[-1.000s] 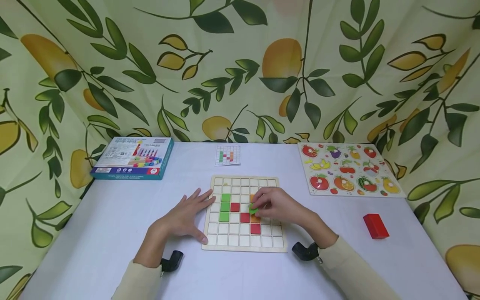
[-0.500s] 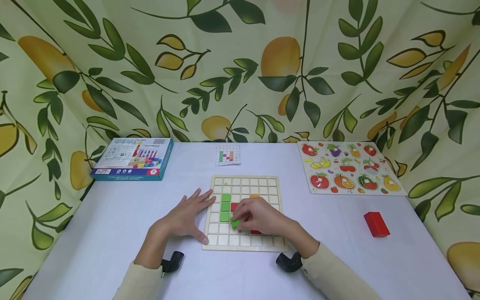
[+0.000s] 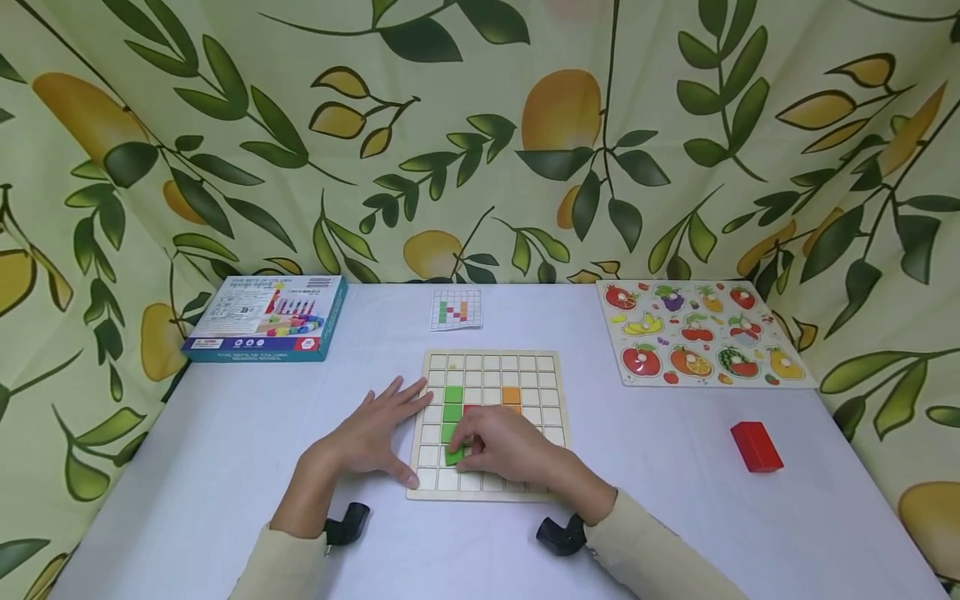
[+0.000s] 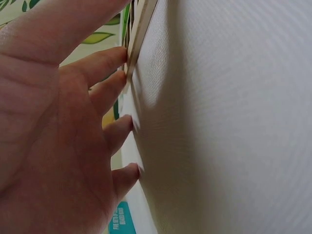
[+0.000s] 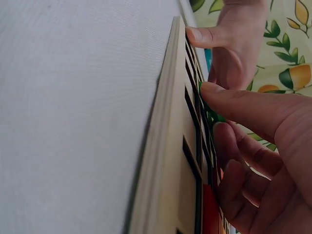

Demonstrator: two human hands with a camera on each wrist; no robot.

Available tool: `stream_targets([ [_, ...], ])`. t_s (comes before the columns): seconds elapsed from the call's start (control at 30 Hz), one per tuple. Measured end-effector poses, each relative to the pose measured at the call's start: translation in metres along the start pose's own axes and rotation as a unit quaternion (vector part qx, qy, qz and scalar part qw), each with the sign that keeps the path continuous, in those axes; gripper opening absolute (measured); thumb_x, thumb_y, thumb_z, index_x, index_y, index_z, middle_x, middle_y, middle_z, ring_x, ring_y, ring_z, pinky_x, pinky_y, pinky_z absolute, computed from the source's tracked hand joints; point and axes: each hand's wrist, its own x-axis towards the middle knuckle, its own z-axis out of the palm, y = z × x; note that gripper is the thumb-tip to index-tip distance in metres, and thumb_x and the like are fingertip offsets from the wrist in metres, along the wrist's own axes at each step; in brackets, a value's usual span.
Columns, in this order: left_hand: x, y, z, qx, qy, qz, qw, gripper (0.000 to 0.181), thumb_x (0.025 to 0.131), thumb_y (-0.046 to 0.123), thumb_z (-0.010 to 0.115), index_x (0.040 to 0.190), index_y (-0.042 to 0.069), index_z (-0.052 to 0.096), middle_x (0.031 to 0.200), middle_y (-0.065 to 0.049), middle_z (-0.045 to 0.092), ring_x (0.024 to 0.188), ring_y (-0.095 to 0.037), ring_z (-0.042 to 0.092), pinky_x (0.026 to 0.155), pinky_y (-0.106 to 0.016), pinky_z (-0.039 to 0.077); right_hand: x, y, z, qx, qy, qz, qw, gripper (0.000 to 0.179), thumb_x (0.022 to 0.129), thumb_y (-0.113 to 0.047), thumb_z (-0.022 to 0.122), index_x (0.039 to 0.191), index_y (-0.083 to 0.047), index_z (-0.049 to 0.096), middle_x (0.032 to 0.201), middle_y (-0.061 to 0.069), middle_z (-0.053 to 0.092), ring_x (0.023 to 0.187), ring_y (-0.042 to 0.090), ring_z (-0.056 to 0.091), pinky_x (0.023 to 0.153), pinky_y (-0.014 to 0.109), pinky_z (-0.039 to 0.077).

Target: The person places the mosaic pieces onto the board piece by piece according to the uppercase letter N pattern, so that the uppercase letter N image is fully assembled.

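The green square tile (image 3: 453, 456) you are holding sits low on the left side of the wooden grid board (image 3: 555, 364), directly below the column of three green tiles (image 3: 452, 413), tilted slightly and not yet flat in its cell. It looks like a small, light, rigid piece with smooth faces; it should not bend or break, but being thin it can slip, so take it by two opposite edges rather than by its faces. Your right hand (image 3: 504, 447) pinches it that way, thumb and forefinger curled on its edges, the other fingers tucked over the red tiles. In the right wrist view the tile (image 5: 210, 115) shows as a green sliver under your fingertip. Your left hand (image 3: 371, 432) lies flat on the white table (image 3: 225, 450), fingers straight and spread, fingertips touching the board's left edge to steady it.

Half a second ago the tile was one cell further right, beside the red ones; a second ago your right hand was up by the orange tile (image 3: 512, 396). That tile is now uncovered. Your left hand has not moved.
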Motion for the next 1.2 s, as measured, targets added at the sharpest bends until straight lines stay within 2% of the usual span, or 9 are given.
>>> stream_targets([
  [0.1,-0.001,0.001,0.000,-0.001,0.000,-0.001,1.0000,0.121,0.056,0.053,0.096,0.158,0.019,0.040,0.172,-0.003,0.025,0.161,-0.041,0.011,0.125,-0.071,0.011,0.001,-0.002,0.002,-0.022,0.001,0.005,0.9997,0.013,0.082,-0.022,0.086,0.093,-0.024,0.079,0.092,-0.015,0.068,0.066,-0.006,0.054,0.065,0.013,0.047],
  [0.37,-0.003,0.000,0.000,-0.003,-0.002,-0.003,1.0000,0.121,0.056,0.053,0.096,0.158,0.020,0.040,0.172,-0.003,0.025,0.161,-0.040,0.010,0.126,-0.071,0.010,0.005,-0.009,0.008,-0.041,0.004,0.027,0.9988,0.012,0.081,-0.022,0.087,0.090,-0.025,0.080,0.096,-0.012,0.068,0.065,-0.004,0.052,0.064,0.013,0.045],
  [0.9,-0.003,-0.005,0.001,0.001,-0.005,-0.010,0.9999,0.121,0.056,0.054,0.096,0.158,0.021,0.040,0.172,-0.001,0.024,0.162,-0.037,0.008,0.127,-0.069,0.009,0.006,-0.013,0.008,-0.064,-0.008,0.015,0.9978,0.014,0.081,-0.026,0.088,0.093,-0.024,0.081,0.098,-0.012,0.071,0.067,-0.004,0.050,0.067,0.013,0.044],
  [1.1,-0.005,-0.004,0.002,-0.003,0.002,-0.014,0.9999,0.121,0.055,0.054,0.096,0.158,0.021,0.041,0.172,-0.001,0.025,0.162,-0.037,0.008,0.127,-0.069,0.009,-0.003,-0.011,-0.002,-0.048,-0.006,0.012,0.9988,0.017,0.087,-0.035,0.082,0.102,-0.026,0.079,0.107,-0.013,0.067,0.068,-0.001,0.051,0.062,0.015,0.044],
  [1.2,-0.006,-0.002,0.003,-0.010,0.006,-0.020,0.9997,0.120,0.055,0.053,0.096,0.157,0.021,0.042,0.172,-0.001,0.025,0.162,-0.037,0.007,0.127,-0.069,0.008,-0.010,-0.007,-0.014,-0.049,0.014,0.021,0.9985,0.022,0.089,-0.038,0.080,0.107,-0.027,0.078,0.109,-0.014,0.067,0.081,0.002,0.058,0.072,0.018,0.052],
])
